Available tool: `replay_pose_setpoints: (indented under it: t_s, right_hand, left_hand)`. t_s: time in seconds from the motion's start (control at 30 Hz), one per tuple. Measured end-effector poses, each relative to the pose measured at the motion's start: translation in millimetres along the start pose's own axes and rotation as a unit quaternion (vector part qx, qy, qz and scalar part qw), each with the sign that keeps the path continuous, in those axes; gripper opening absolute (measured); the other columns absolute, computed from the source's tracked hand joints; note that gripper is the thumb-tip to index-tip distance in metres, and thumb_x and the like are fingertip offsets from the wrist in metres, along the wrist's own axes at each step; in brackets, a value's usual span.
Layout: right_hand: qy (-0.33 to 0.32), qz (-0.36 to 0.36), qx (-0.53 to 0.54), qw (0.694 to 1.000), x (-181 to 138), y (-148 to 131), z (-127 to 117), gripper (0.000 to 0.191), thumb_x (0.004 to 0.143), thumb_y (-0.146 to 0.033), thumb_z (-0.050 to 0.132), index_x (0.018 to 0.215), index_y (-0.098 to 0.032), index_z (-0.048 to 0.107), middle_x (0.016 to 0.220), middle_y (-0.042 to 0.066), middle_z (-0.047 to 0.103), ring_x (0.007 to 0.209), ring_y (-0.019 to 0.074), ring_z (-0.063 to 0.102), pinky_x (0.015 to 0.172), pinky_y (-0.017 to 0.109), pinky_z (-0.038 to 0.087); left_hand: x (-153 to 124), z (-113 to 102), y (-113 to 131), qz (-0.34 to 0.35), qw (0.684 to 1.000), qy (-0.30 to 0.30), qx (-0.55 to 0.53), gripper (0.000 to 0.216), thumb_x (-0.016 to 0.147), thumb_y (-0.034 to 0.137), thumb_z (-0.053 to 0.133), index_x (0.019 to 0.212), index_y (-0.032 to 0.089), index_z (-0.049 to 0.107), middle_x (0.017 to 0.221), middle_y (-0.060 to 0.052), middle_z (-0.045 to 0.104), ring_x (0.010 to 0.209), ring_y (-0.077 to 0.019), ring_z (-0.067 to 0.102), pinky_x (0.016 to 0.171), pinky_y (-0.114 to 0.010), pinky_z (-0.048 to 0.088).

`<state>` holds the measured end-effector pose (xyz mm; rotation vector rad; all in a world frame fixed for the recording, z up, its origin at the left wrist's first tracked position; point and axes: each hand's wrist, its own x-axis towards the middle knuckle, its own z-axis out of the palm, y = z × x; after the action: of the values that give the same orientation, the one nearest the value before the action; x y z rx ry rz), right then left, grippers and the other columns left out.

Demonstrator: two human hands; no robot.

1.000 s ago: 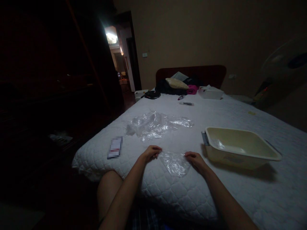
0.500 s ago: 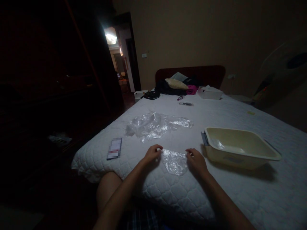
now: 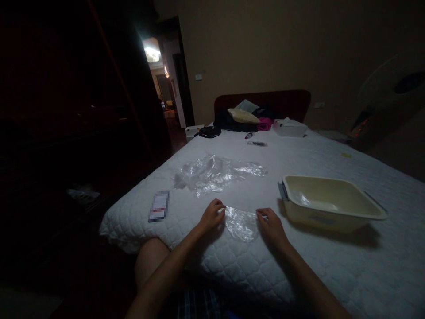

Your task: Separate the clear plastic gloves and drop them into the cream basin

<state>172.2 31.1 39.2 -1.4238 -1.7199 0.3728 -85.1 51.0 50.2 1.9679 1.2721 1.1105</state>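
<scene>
Film [image 3: 241, 225], clear and crinkled, is stretched between two hands over the near edge of the bed [image 3: 292, 157]. Left hand [image 3: 211, 215] pinches its upper left corner between thumb and fingertips; right hand [image 3: 272, 225] pinches the upper right corner the same way. The top of the film runs nearly straight from one grip to the other, and the rest droops toward the near edge; whether it touches the bed, I cannot tell.

Beyond the hands, a larger crumpled sheet [image 3: 215, 175] of clear plastic lies across the middle of the bed. Near the bed's left near corner is a flat card [image 3: 159, 206], its face pixelated. A cream tub [image 3: 347, 224] with grey handles stands to the right of the right hand, apart from it. Toward the far edge lie a pink roll [image 3: 264, 124], a pale cushion [image 3: 244, 116] and a white box [image 3: 291, 129].
</scene>
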Motion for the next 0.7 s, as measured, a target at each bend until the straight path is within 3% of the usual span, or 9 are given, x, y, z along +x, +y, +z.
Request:
replay_pose_setpoints:
  t_s: [0.1, 0.17, 0.23, 0.33, 0.47, 0.7]
  right_hand:
    - [-0.005, 0.129, 0.056, 0.99, 2, 9, -12, 0.033, 0.075, -0.045, 0.05, 0.08, -0.015, 0.063, 0.078, 0.009, 0.064, 0.069, 0.0188, 0.058, 0.064, 0.03, 0.043]
    - [-0.064, 0.211, 0.1, 0.97, -1, 16, -17, 0.036, 0.07, -0.05, 0.054, 0.07, -0.016, 0.062, 0.063, 0.006, 0.062, 0.056, 0.0159, 0.055, 0.052, 0.028, 0.039]
    - [-0.128, 0.273, 0.148, 0.942, -6, 21, -18, 0.04, 0.067, -0.056, 0.056, 0.063, -0.016, 0.058, 0.05, 0.002, 0.054, 0.043, 0.0117, 0.047, 0.043, 0.025, 0.032]
    - [-0.172, 0.296, 0.214, 0.915, -10, 21, -12, 0.042, 0.063, -0.057, 0.06, 0.062, -0.015, 0.056, 0.047, -0.002, 0.05, 0.038, 0.0077, 0.04, 0.039, 0.022, 0.025]
    - [-0.159, 0.28, 0.273, 0.907, -8, 15, -3, 0.037, 0.06, -0.051, 0.066, 0.065, -0.015, 0.058, 0.048, -0.003, 0.051, 0.04, 0.0069, 0.039, 0.039, 0.022, 0.024]
    - [-0.155, 0.297, 0.304, 0.892, -2, 9, 1, 0.036, 0.057, -0.046, 0.068, 0.068, -0.014, 0.058, 0.045, -0.006, 0.046, 0.04, 0.0057, 0.036, 0.039, 0.021, 0.021]
  left_hand:
    - [3, -9, -6, -0.207, 0.971, 0.023, -0.117, 0.012, 0.073, 0.024, 0.056, 0.079, 0.015, 0.06, 0.083, -0.004, 0.057, 0.079, -0.0145, 0.056, 0.072, -0.026, 0.045]
    - [1, -12, -13, -0.273, 0.95, 0.003, -0.152, 0.012, 0.072, 0.026, 0.056, 0.072, 0.014, 0.056, 0.068, -0.002, 0.055, 0.064, -0.013, 0.056, 0.058, -0.024, 0.044]
    - [0, -14, -20, -0.307, 0.933, -0.026, -0.186, 0.016, 0.073, 0.029, 0.055, 0.068, 0.013, 0.053, 0.06, -0.001, 0.053, 0.054, -0.0115, 0.054, 0.05, -0.022, 0.042]
    - [1, -15, -29, -0.347, 0.905, -0.074, -0.234, 0.02, 0.07, 0.03, 0.06, 0.066, 0.012, 0.052, 0.058, -0.003, 0.055, 0.05, -0.0116, 0.055, 0.045, -0.021, 0.04]
    - [9, -8, -37, -0.368, 0.881, -0.122, -0.271, 0.022, 0.063, 0.027, 0.069, 0.065, 0.01, 0.056, 0.061, -0.006, 0.059, 0.048, -0.0114, 0.055, 0.043, -0.021, 0.039]
    - [15, 5, -43, -0.365, 0.873, -0.122, -0.299, 0.018, 0.059, 0.015, 0.069, 0.068, 0.012, 0.054, 0.054, 0.001, 0.055, 0.041, -0.0073, 0.05, 0.04, -0.018, 0.035]
